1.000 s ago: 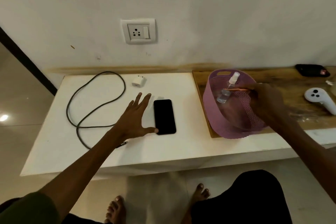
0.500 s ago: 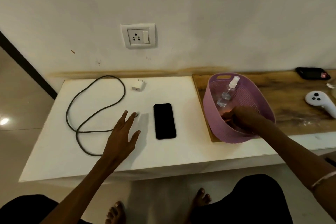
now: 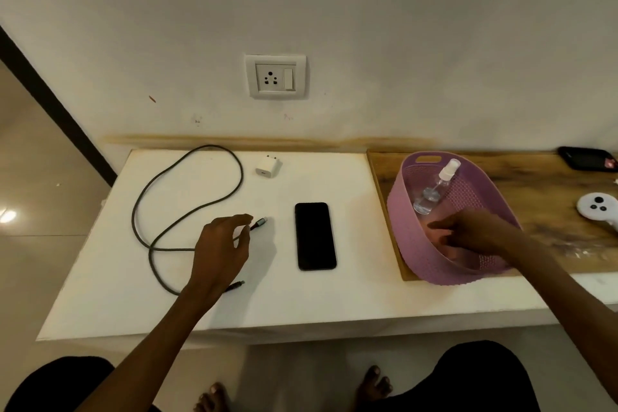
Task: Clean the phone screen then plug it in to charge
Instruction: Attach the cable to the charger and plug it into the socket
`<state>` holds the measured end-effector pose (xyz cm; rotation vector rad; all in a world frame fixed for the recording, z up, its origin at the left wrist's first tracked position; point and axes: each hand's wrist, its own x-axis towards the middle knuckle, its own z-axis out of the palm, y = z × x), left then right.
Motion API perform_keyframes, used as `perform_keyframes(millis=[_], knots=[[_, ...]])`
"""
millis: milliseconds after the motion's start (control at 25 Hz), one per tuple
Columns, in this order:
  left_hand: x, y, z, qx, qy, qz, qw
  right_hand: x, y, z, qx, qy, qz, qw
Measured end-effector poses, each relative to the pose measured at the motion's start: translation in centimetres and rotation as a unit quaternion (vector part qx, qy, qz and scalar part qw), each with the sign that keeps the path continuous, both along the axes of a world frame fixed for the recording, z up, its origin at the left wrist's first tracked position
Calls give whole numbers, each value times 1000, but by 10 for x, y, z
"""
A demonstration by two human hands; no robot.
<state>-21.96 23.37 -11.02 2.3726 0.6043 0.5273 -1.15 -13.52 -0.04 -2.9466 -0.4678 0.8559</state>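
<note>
The black phone (image 3: 315, 236) lies face up on the white table (image 3: 334, 304). Left of it, my left hand (image 3: 220, 247) curls over the grey charging cable (image 3: 187, 187), with thumb and fingers pinching it just behind its connector (image 3: 262, 221). The white charger plug (image 3: 267, 166) lies near the wall, below the wall socket (image 3: 275, 77). My right hand (image 3: 475, 232) reaches into the purple basket (image 3: 401, 217) and lies on a pinkish cloth (image 3: 449, 252). Whether it grips the cloth is unclear. A clear spray bottle (image 3: 434, 189) leans inside the basket.
The basket stands on a wooden board (image 3: 535, 184). On the board at far right are a white controller (image 3: 598, 207) and a black device (image 3: 585, 159). My feet (image 3: 374, 388) show below the table's front edge.
My left hand went from flat on the table to curled around the cable's connector end. My right hand dropped from above the basket down into it.
</note>
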Motion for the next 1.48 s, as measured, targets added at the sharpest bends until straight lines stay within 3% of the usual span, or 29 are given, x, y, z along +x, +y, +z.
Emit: perform_keyframes(millis=[80, 160, 240, 360, 480, 600, 840, 960, 1040, 1080, 1160, 1240, 1320, 1400, 1480], knots=[[7, 7, 5, 0, 1, 12, 1000, -3, 11, 36, -18, -112, 35, 993], [14, 15, 10, -6, 9, 18, 1000, -3, 33, 64, 76, -249, 11, 966], [21, 25, 11, -21, 16, 23, 999, 1, 72, 75, 193, -297, 23, 935], [31, 31, 9, -31, 53, 23, 998, 13, 154, 57, 288, -209, 86, 931], [39, 30, 7, -43, 120, -9, 992, 25, 228, 7, 301, -127, 112, 938], [48, 29, 0, 32, 201, -65, 977, 30, 282, -45, 302, -73, 142, 940], [58, 28, -2, 47, 194, -47, 979, 47, 331, -108, 195, -75, 223, 952], [62, 31, 4, 42, 160, -14, 986, 53, 336, -119, 194, -120, 236, 945], [68, 31, 10, 30, 131, 4, 991, 52, 336, -124, 266, -92, 177, 943], [70, 29, 14, 24, 116, 12, 993, 48, 335, -120, 332, -39, 91, 938], [71, 26, 23, 22, 82, 25, 996, 42, 329, -104, 427, 71, -115, 894], [71, 24, 33, 23, 30, 39, 999, 37, 305, -90, 469, 134, -193, 851], [69, 20, 44, 27, -29, 47, 998, 24, 273, -73, 446, 67, -126, 883], [67, 14, 53, 39, -73, 41, 996, 11, 237, -66, 362, -66, 8, 930], [64, 11, 59, 51, -104, 29, 993, 0, 209, -56, 347, -106, 49, 931]])
